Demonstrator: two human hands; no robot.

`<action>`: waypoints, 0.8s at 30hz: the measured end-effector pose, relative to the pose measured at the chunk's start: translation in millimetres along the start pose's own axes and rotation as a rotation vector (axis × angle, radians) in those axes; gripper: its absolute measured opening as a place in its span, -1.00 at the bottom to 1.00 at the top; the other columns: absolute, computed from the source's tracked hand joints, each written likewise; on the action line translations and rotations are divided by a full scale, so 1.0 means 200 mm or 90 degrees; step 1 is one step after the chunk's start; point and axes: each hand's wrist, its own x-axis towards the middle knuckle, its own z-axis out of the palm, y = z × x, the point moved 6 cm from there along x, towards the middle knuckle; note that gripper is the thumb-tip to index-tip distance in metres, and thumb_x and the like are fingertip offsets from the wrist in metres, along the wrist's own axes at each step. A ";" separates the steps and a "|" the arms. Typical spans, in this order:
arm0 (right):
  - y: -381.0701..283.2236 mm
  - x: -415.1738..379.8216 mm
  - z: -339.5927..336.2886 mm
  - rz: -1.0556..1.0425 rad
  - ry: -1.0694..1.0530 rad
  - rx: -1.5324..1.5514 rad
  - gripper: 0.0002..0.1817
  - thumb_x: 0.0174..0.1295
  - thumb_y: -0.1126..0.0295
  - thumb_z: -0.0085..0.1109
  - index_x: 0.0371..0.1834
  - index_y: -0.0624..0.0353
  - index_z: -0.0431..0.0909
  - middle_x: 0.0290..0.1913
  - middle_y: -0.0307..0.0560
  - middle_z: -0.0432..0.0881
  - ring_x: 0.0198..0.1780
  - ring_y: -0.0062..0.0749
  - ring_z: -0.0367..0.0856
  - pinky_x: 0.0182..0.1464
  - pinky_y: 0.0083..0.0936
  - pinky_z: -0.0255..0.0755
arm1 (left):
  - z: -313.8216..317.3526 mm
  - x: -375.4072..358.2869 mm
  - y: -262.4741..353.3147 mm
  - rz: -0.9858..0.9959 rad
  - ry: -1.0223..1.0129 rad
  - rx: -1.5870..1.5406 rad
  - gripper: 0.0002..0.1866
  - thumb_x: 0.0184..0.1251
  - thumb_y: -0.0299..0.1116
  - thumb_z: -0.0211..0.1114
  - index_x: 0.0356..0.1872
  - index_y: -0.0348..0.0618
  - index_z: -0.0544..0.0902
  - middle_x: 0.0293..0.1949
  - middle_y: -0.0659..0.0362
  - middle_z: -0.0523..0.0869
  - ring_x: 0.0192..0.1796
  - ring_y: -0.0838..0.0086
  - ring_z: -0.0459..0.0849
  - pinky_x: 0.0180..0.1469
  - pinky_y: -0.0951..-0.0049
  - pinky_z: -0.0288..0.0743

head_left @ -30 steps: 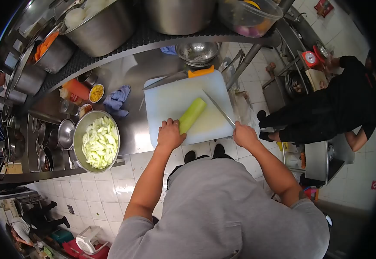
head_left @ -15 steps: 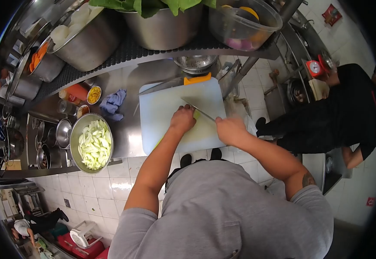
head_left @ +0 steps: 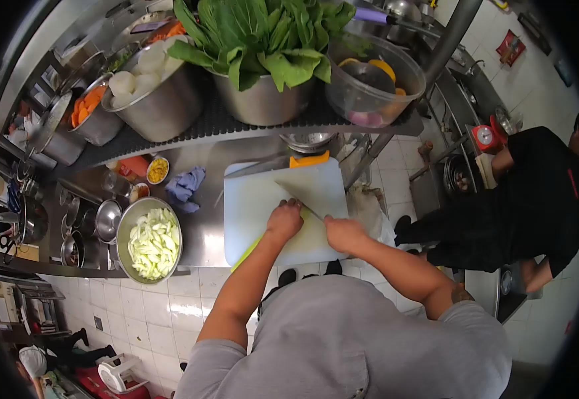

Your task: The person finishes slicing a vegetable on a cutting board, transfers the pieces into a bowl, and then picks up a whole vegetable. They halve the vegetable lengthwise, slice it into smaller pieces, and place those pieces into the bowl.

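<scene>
My right hand (head_left: 344, 234) grips the handle of a kitchen knife (head_left: 303, 203), whose blade points up and left over the white cutting board (head_left: 246, 206). Beside the blade, my left hand (head_left: 285, 219) rests on the board with its fingers curled. Whatever lies under those fingers is hidden. A bright green vegetable piece (head_left: 248, 254) shows next to my left forearm at the board's near edge. Along the far edge of the board lies a second knife with a yellow handle (head_left: 309, 160).
Left of the board are a steel bowl (head_left: 122, 236) of chopped pale green vegetable and a blue cloth (head_left: 184, 188). Overhead, a shelf (head_left: 236, 138) carries leafy greens (head_left: 256, 40) and a clear tub (head_left: 406, 100). A person in black (head_left: 535, 193) stands at right.
The view has tilted up, showing more of the shelf and greens. My right hand and knife have shifted slightly left, closer to my left hand. The green piece near my left fingers is now hidden.
</scene>
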 end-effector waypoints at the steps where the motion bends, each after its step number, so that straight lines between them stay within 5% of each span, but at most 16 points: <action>1: 0.00 0.02 0.00 -0.005 0.004 0.005 -0.76 0.27 0.43 -0.08 -0.08 0.32 0.45 -0.26 0.25 0.74 -0.18 0.14 0.75 -0.15 0.00 0.59 | -0.02 0.03 -0.01 0.006 0.008 -0.003 -0.63 0.13 -0.46 0.21 0.01 -0.31 0.63 0.01 -0.06 0.67 0.07 0.05 0.66 0.09 0.18 0.65; 24: -0.06 0.02 -0.05 -0.012 0.028 0.014 -0.72 0.29 0.41 -0.08 -0.03 0.32 0.46 -0.24 0.26 0.74 -0.21 0.17 0.74 -0.17 0.00 0.59 | -0.01 -0.01 -0.03 0.053 -0.022 0.012 -0.66 0.17 -0.48 0.15 -0.03 -0.38 0.62 0.02 -0.11 0.67 0.06 0.04 0.65 0.11 0.15 0.63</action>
